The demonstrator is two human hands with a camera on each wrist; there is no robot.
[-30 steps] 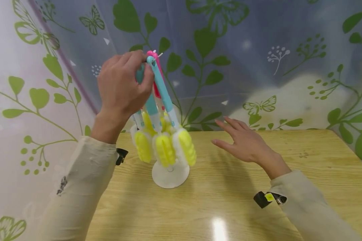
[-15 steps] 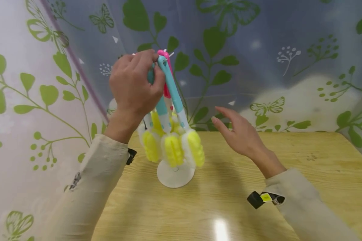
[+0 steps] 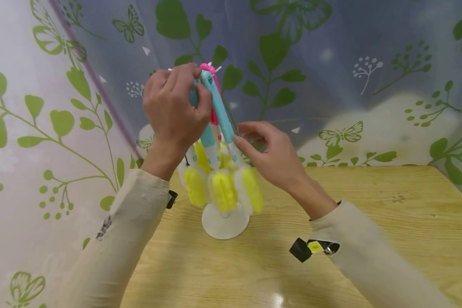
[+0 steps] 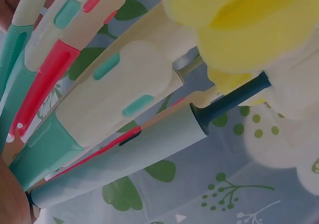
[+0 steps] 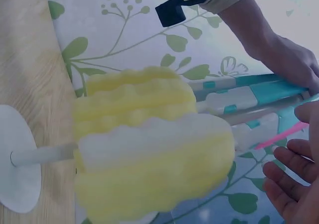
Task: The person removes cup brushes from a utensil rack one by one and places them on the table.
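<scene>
Sponge brushes are hung around a white stand on the worktop.
The brushes are grasped at their handle tops by the left hand; the right hand is held loosely curved just beside a turquoise handle, contact uncertain. A yellow label is carried at the right wrist, its print too small to be read.

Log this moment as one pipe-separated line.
left hand: curled at top of brush stand | right hand: beside rightmost blue brush, contact unclear | white base: on table | yellow heads: hanging down
</scene>
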